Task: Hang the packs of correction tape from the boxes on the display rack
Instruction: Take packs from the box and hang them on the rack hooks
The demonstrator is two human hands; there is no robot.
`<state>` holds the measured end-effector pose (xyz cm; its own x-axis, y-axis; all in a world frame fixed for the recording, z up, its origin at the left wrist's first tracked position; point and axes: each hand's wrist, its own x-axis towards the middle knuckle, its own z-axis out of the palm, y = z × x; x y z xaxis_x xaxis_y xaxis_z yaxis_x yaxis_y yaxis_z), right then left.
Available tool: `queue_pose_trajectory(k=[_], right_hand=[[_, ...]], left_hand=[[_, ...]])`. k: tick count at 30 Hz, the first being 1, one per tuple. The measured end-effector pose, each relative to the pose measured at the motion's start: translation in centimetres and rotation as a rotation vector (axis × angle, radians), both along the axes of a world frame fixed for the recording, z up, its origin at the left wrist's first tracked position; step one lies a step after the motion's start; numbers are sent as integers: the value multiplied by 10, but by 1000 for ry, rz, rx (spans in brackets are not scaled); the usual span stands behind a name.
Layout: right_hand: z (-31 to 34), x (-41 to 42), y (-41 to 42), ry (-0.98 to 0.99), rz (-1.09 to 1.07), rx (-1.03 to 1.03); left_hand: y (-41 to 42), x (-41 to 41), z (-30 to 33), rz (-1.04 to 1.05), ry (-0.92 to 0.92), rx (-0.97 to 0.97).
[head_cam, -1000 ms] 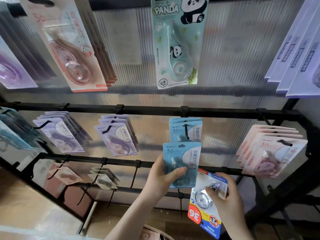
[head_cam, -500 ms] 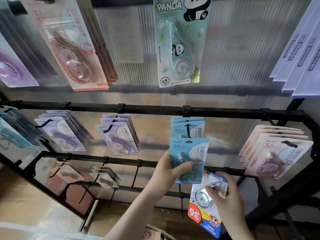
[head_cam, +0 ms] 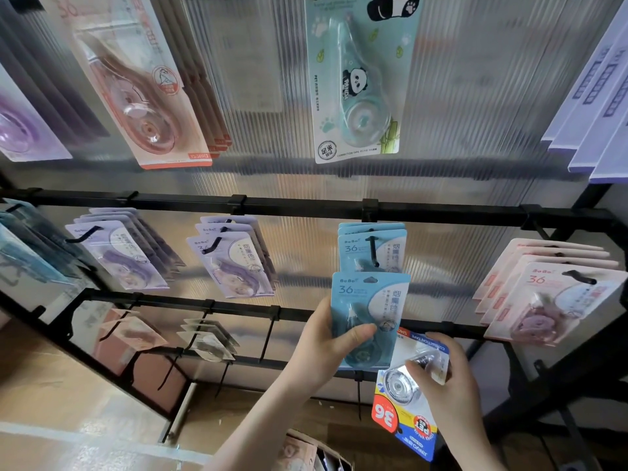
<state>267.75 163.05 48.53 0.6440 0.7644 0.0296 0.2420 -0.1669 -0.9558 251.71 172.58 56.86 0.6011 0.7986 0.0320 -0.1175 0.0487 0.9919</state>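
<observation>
My left hand (head_cam: 326, 348) grips a light blue correction tape pack (head_cam: 368, 300) by its lower half and holds it upright just under the black hook (head_cam: 373, 249), where matching blue packs (head_cam: 372, 244) hang. The pack's hang hole sits below the hook tip. My right hand (head_cam: 445, 389) holds a white and blue correction tape pack (head_cam: 401, 402) upside down, lower and to the right, fingers curled round its blister.
The black display rack (head_cam: 306, 209) carries purple packs (head_cam: 119, 256), more purple packs (head_cam: 234, 260), pink packs (head_cam: 550, 294) and, higher up, a panda pack (head_cam: 356, 79). A cardboard box (head_cam: 306, 453) with packs stands below at the bottom edge.
My left hand has raised the blue pack up toward the hook with the matching packs. My right hand and its pack have stayed about where they were.
</observation>
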Motion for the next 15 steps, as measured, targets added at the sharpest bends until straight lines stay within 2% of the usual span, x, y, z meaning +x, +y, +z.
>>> queue_pose_trajectory(k=[8, 15], right_hand=[[5, 1, 1, -26, 21, -43], [8, -1, 1, -22, 25, -55]], left_hand=[[0, 9, 20, -17, -19, 43], [-1, 8, 24, -21, -16, -20]])
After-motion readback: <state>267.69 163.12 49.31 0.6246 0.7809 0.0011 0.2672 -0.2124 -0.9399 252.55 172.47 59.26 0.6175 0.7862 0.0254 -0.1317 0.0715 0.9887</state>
